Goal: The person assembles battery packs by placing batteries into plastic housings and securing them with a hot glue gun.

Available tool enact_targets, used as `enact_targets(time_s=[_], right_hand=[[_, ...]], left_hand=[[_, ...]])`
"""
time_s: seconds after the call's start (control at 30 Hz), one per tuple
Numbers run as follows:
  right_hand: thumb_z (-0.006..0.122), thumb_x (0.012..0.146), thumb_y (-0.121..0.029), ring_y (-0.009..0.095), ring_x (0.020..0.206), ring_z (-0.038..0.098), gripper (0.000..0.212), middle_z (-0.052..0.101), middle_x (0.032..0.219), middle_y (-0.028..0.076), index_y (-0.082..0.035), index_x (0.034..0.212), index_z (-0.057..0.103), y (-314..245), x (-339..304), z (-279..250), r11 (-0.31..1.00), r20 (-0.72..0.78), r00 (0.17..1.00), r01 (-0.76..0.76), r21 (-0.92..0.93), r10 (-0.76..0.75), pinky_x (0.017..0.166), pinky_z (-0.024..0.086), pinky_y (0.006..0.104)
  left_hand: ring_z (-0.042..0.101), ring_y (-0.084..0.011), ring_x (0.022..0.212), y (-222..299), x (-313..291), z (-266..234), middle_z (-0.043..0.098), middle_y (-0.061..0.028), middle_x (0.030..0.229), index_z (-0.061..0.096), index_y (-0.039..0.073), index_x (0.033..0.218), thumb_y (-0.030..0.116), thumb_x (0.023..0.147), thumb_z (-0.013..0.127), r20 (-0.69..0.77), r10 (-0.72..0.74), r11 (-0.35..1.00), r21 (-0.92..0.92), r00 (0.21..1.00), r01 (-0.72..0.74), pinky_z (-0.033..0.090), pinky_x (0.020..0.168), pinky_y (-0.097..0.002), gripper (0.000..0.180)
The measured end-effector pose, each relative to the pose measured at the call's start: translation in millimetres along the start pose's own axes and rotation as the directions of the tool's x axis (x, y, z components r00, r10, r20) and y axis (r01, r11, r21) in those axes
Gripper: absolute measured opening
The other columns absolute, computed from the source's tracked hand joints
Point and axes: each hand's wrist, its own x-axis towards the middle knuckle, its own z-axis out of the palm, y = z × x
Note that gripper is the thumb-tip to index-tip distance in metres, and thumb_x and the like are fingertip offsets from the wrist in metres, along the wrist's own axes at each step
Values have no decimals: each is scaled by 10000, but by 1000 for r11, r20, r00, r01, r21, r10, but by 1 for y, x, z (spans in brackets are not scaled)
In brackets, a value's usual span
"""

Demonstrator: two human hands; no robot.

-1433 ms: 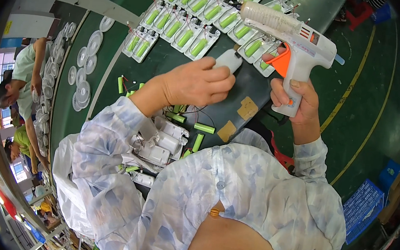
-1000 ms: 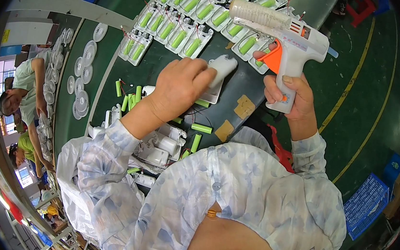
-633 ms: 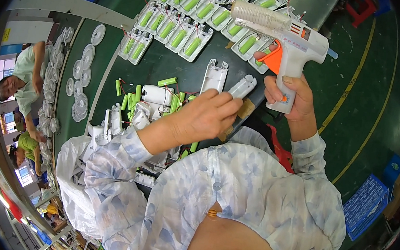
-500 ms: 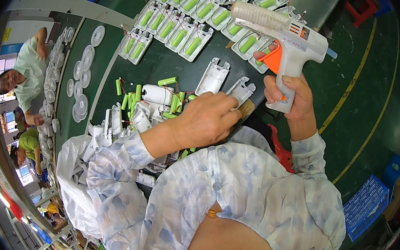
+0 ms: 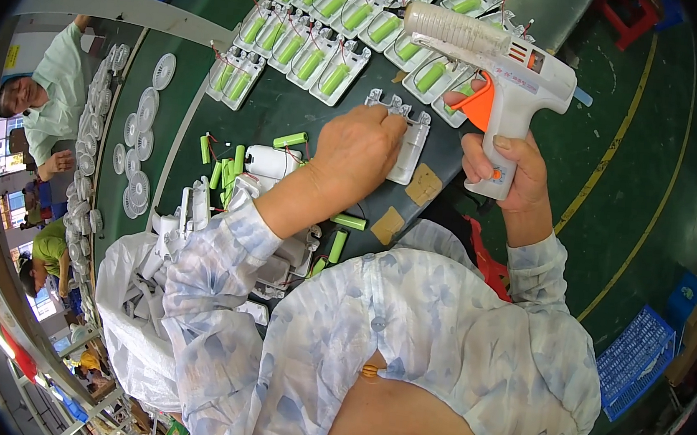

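My right hand (image 5: 508, 167) grips the handle of a white glue gun (image 5: 498, 60) with an orange trigger, held above the dark green table (image 5: 283, 111). My left hand (image 5: 356, 151) rests on two empty white plastic battery holders (image 5: 407, 135) lying side by side on the table, fingers closed over the left one. Loose green cylindrical batteries (image 5: 224, 163) lie scattered to the left of that hand, and two more green batteries (image 5: 345, 230) lie near my forearm.
Rows of white holders fitted with green batteries (image 5: 323, 47) line the far side. A white bag of plastic parts (image 5: 135, 298) sits at my left. Round white fan grilles (image 5: 134, 138) run along a conveyor, with other people (image 5: 49, 101) beyond. A blue crate (image 5: 636, 363) stands on the floor at right.
My left hand went from the holders down to the parts near my body, then came back up to the two white holders. The glue gun stayed raised in my right hand.
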Motion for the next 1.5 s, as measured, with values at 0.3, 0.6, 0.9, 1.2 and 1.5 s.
enact_targets(time_s=[0.3, 0.6, 0.9, 1.2, 1.5], right_hand=[[625, 796, -200, 130, 567, 545, 704, 597, 1276, 234, 60, 1407, 391, 2, 2, 0, 1000, -20, 1000, 6, 6, -6, 529, 502, 296], [611, 813, -175, 124, 571, 528, 718, 526, 1356, 260, -2, 1450, 328, 2, 2, -1, 1000, 11, 1000, -17, -22, 17, 518, 482, 287], [583, 841, -147, 108, 574, 507, 723, 470, 1404, 296, -19, 1484, 276, -1, -5, 4, 999, -13, 999, -31, -43, 31, 509, 463, 265], [616, 802, -192, 134, 580, 565, 714, 511, 1376, 291, 23, 1433, 363, -19, -14, 3, 945, -3, 1000, -25, -325, 25, 532, 484, 253], [600, 816, -130, 127, 566, 548, 568, 615, 1253, 207, 41, 1343, 472, -38, -14, 26, 801, -54, 973, -216, -558, 225, 529, 472, 265]], left_hand=[[616, -300, 843, -18, 10, -12, 602, -86, 885, 648, 98, 953, 157, 787, 735, -106, -31, 993, 112, 994, 42, 511, 676, -409, 196], [629, -288, 786, -39, 18, 14, 627, -65, 798, 617, 93, 848, 127, 782, 687, -237, -15, 994, 106, 971, 41, 510, 634, -410, 102], [618, -286, 723, -39, 27, 16, 598, -78, 734, 619, 84, 785, 167, 752, 701, -320, 56, 988, 152, 946, -8, 503, 595, -416, 121], [591, -280, 825, -36, -46, -21, 572, -82, 818, 647, 74, 777, 99, 749, 661, 5, 171, 985, 30, 985, -171, 495, 667, -404, 40], [665, -222, 849, -42, -57, -42, 654, -75, 919, 593, 36, 948, -5, 766, 647, -28, -200, 898, -404, 979, 172, 528, 731, -337, 195]])
